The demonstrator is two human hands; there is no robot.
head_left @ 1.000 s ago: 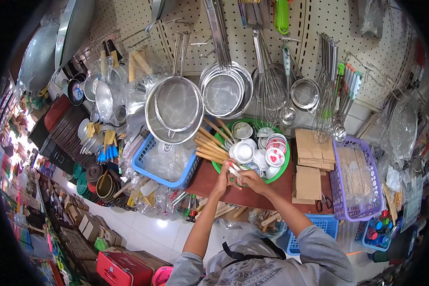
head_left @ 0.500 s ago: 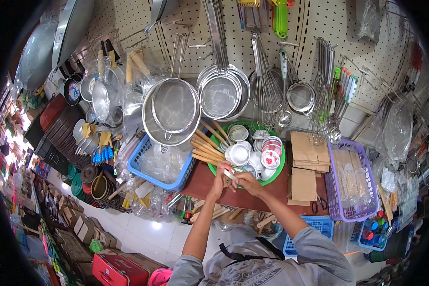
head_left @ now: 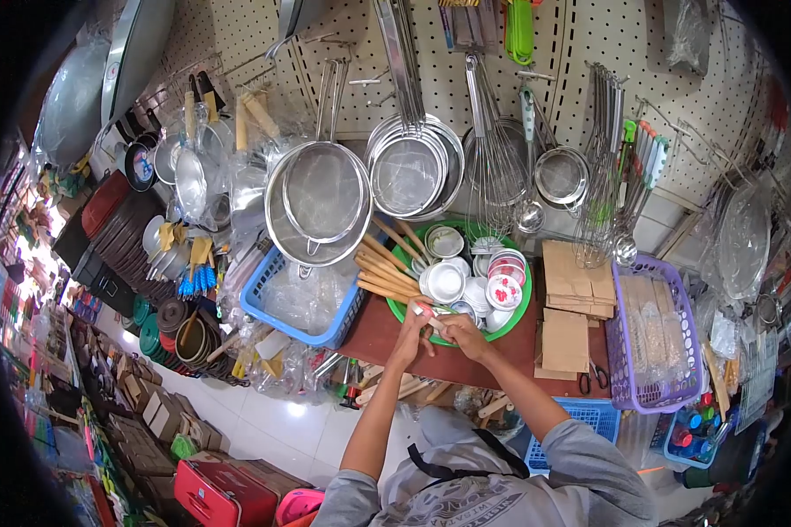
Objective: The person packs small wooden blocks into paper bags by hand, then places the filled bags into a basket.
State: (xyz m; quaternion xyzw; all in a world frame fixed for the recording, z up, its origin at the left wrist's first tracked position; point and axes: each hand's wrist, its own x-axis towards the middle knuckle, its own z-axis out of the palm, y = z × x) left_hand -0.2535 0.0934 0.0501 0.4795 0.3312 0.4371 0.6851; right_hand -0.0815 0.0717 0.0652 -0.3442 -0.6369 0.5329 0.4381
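Observation:
My left hand (head_left: pixel 416 332) and my right hand (head_left: pixel 464 334) meet over the front rim of a green basin (head_left: pixel 520 314). Between them is a small whitish item (head_left: pixel 434 321), mostly covered by the fingers, which both hands grip. In the basin lie small white bowls (head_left: pixel 446 282), some with a red floral pattern (head_left: pixel 504 292). Several wooden sticks or handles (head_left: pixel 387 272) lean over its left side, just beyond my left hand.
A blue basket (head_left: pixel 347 323) with clear plastic stands left of the basin. Flat cardboard pieces (head_left: pixel 565 341), black scissors (head_left: pixel 594 378) and a purple basket (head_left: pixel 656 402) are at the right. Strainers (head_left: pixel 318 193) and whisks (head_left: pixel 499 176) hang above.
The view has shifted slightly, so most things appear a little farther right. Both hands remain together on the small item, with their fingers slightly rearranged.

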